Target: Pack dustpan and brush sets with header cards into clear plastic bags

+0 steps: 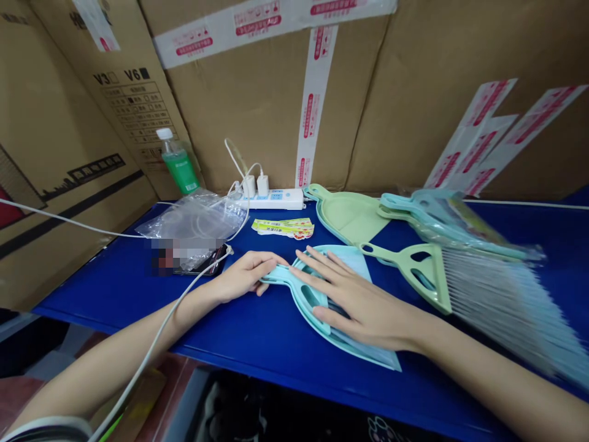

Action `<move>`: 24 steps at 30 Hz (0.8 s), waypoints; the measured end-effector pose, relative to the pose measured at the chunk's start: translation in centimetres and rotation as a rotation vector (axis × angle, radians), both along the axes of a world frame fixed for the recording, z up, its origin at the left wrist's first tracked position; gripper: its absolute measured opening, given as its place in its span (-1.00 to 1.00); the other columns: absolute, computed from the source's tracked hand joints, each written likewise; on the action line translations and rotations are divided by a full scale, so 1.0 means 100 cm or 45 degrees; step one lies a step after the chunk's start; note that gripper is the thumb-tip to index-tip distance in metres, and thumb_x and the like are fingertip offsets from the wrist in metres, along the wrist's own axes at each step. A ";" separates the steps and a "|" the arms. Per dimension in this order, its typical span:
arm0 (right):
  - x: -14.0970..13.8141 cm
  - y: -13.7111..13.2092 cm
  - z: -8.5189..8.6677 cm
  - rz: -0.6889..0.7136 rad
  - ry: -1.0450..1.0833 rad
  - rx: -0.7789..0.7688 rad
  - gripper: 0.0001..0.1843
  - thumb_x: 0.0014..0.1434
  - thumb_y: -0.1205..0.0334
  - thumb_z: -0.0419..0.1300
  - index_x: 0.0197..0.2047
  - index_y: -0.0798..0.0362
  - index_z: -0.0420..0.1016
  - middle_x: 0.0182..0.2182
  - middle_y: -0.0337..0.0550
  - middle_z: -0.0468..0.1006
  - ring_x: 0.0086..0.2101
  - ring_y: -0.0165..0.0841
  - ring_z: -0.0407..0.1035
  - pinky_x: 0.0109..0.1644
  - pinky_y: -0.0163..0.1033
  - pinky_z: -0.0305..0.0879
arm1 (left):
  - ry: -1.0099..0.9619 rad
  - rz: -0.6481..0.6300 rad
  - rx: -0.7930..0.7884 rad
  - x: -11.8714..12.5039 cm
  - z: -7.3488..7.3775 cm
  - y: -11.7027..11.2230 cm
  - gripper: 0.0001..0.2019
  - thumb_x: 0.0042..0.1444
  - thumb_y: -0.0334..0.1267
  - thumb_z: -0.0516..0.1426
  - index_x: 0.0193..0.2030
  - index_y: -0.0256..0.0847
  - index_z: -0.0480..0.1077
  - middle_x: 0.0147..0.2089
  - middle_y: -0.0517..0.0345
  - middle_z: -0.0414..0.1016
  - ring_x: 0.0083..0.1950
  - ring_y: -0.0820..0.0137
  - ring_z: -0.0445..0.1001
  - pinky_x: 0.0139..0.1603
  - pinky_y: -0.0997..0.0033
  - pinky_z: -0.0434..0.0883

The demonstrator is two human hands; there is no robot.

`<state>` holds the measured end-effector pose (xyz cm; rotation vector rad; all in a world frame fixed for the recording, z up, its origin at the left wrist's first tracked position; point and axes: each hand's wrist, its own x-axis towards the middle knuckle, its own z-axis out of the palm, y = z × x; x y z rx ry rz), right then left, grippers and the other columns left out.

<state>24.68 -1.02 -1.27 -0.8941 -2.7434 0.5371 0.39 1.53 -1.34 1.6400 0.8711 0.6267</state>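
Note:
A light blue dustpan (338,348) lies on the blue table in front of me, with a matching hand brush (309,294) nested in it. My left hand (248,274) is closed around the handle end, thumb on top. Across the brush and pan my right hand (361,301) lies flat with its fingers spread; it hides most of the brush head. Right of it is a green hand brush (426,279) with grey bristles, and pale blue bristles show beside them. Behind stands a stack of dustpans with a green pan (352,215) on top.
At the back right lies a blue set in clear plastic wrap (437,215). Printed cards (283,227), a white power strip (280,199), a crumpled clear bag (193,218) and a green-labelled bottle (183,172) stand behind. A white cable crosses my left forearm. Cardboard boxes (257,116) wall the back.

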 end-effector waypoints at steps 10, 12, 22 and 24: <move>-0.002 0.000 -0.001 0.002 0.003 0.055 -0.36 0.40 -0.05 -0.18 0.46 -0.08 -0.21 0.42 -0.03 -0.20 0.36 -0.13 -0.41 0.37 0.27 -0.29 | 0.048 -0.052 0.083 -0.002 0.003 0.001 -0.56 0.27 0.01 0.02 -0.01 -0.37 0.42 -0.65 0.38 0.20 -0.66 0.57 0.10 -0.66 0.59 0.00; -0.002 0.001 -0.001 0.004 -0.009 0.047 -0.35 0.40 -0.06 -0.20 0.46 -0.06 -0.20 0.42 -0.02 -0.21 0.36 -0.13 -0.43 0.37 0.27 -0.31 | 0.063 -0.058 0.086 -0.002 0.004 0.001 -0.55 0.27 0.02 0.02 0.00 -0.37 0.42 -0.65 0.37 0.20 -0.66 0.57 0.10 -0.65 0.59 0.00; -0.002 0.001 0.000 0.004 -0.044 0.047 -0.36 0.39 -0.01 -0.18 0.45 -0.01 -0.17 0.42 0.00 -0.24 0.36 -0.14 -0.46 0.37 0.26 -0.35 | 0.091 -0.060 0.100 -0.001 0.006 0.000 -0.51 0.22 0.07 0.06 -0.01 -0.37 0.43 -0.63 0.37 0.20 -0.64 0.57 0.10 -0.63 0.57 0.02; -0.002 0.001 -0.002 0.010 -0.052 0.058 -0.36 0.39 0.01 -0.15 0.46 -0.01 -0.18 0.42 0.01 -0.24 0.36 -0.14 -0.46 0.37 0.25 -0.35 | 0.099 -0.055 0.115 -0.001 0.006 0.000 -0.52 0.20 0.07 0.09 -0.02 -0.37 0.44 -0.62 0.37 0.20 -0.64 0.58 0.11 -0.62 0.57 0.03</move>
